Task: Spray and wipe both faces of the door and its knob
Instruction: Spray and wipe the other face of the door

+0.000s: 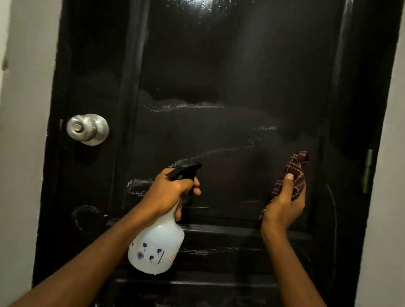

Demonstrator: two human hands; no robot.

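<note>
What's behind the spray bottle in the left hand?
The black door, its lower panel marked with pale streaks. The left hand grips the spray bottle, whose white body covers the patch of door directly behind it.

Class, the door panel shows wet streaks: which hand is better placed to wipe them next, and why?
Probably the right hand: it holds the cloth, raised before the streaked door. The left hand grips the spray bottle, so it cannot wipe.
</note>
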